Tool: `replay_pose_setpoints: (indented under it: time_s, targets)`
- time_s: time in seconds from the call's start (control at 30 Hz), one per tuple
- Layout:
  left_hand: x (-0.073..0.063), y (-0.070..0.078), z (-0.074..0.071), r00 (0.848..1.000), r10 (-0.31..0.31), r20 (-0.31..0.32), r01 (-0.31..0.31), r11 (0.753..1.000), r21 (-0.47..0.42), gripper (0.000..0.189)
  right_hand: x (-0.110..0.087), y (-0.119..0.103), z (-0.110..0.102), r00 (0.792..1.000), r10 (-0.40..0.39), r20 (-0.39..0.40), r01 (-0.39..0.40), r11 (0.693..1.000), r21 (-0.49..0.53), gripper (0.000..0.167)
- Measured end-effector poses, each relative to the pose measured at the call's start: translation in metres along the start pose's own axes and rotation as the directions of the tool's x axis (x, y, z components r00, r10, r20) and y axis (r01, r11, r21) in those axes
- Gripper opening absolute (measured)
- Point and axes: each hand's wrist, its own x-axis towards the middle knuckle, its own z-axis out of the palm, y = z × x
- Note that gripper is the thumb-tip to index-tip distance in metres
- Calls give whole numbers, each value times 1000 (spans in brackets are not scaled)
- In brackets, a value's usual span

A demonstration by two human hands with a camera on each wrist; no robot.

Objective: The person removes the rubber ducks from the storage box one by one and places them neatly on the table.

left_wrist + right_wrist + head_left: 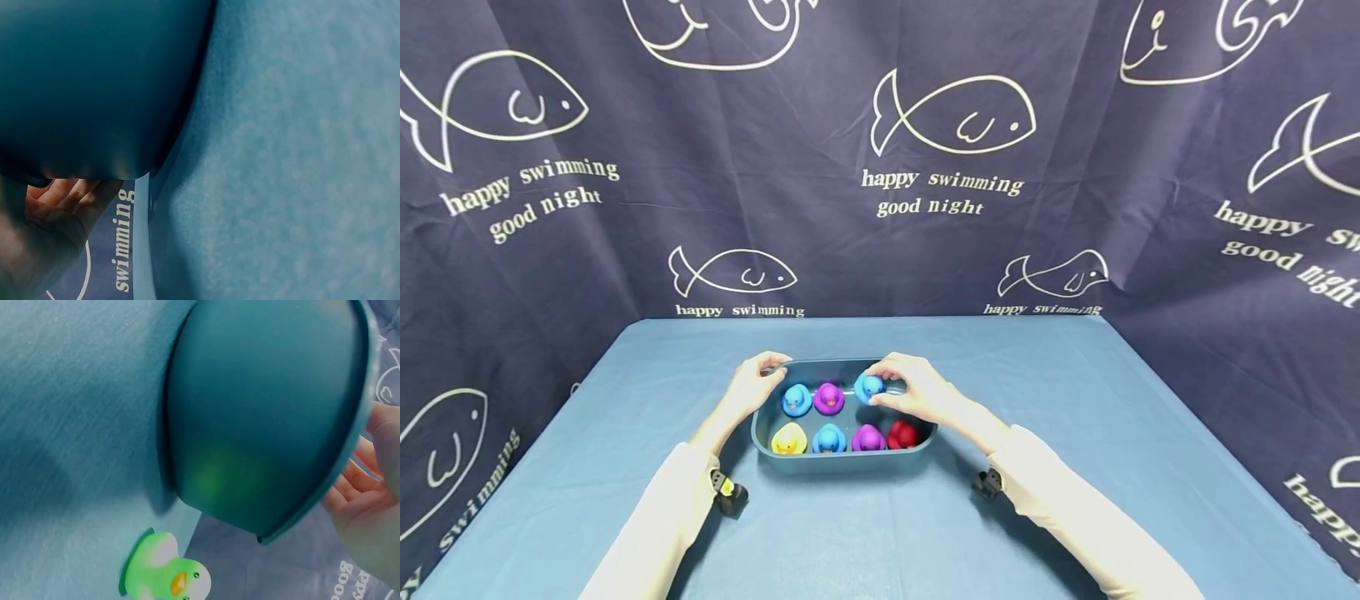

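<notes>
A dark teal oblong bin stands on the table with several rubber ducks in it. My left hand grips its rim at the far left corner; in the left wrist view the bin wall partly hides that hand. Between thumb and fingers, my right hand pinches a blue rubber duck over the bin's far right part. Nearest me lie a yellow duck, a blue duck, a purple duck and a red duck. Behind them sit another blue duck and purple duck.
A green duck stands on the blue tablecloth outside the bin, visible in the right wrist view only. Dark blue curtains with white fish prints hang behind and beside the table.
</notes>
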Motion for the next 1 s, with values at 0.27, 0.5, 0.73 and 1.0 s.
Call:
replay_pose_setpoints:
  time_s: [0.27, 0.5, 0.73, 1.0]
  targets:
    - [2, -1, 0, 1000, -4, 3, 4, 1000, 8, 24, -7, -2, -14, 1000, 4, -30, -4, 1000, 21, 35]
    - [0, 0, 0, 1000, -3, 1, 3, 1000, 15, 24, -13, 0, -24, 996, -21, -82, 21, 1000, 7, 34]
    - [1, -3, 0, 1000, 0, 0, 0, 1000, 20, 24, -19, 2, -31, 994, -6, -109, 3, 1000, -27, 36]
    - [1, -3, 0, 1000, 7, 4, -7, 1000, 11, 25, -28, 10, -38, 992, 7, -128, -7, 1000, 4, 35]
